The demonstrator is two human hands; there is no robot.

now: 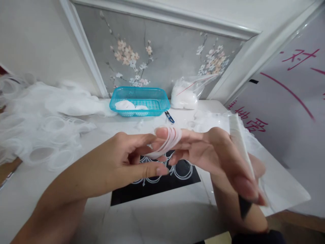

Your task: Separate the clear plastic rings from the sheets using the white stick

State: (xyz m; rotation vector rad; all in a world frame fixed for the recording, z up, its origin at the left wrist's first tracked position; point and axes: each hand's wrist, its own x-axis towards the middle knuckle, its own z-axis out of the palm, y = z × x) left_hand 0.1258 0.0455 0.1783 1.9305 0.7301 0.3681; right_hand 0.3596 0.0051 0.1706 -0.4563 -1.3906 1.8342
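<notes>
Several loops of thin, soft white cord (171, 140) are bunched over the outstretched fingers of my right hand (213, 150). Its thumb lies against a narrow flat white strip (240, 142), and a dark tip shows below the thumb. My left hand (119, 162) reaches in from the left, fingers curled at the loops and thumb stretched out below them; its fingertips are partly hidden. Under both hands lies a black sheet (157, 189) with rings of white cord (183, 169) on it.
A blue plastic basket (139, 113) with white pieces stands at the back. Beside it are blue-handled thread snips (169, 117) and a clear zip bag (186, 96) of white material. White rings (45, 135) pile up at left, more at right. A whiteboard (291, 118) borders the right side.
</notes>
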